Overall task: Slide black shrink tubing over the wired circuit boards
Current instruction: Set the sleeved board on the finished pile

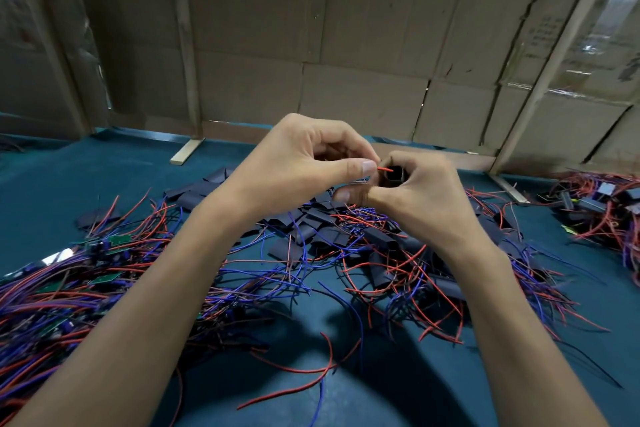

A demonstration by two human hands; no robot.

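Observation:
My right hand (412,191) grips a short piece of black shrink tubing (394,176) with its open end turned towards me. My left hand (311,163) pinches wires between thumb and forefinger, and a red wire tip (383,169) pokes out at the tubing's mouth. Both hands are raised above the table. Whatever board hangs from those wires is hidden behind my left hand. Loose flat pieces of black tubing (311,225) lie piled under my hands. Green circuit boards with red and blue wires (114,243) lie heaped at the left.
The table has a teal mat (104,166). Tangled red and blue wires (398,274) spread across its middle. A pile of wired pieces in black tubing (602,208) sits at the far right. Cardboard walls (346,45) with wooden slats close off the back.

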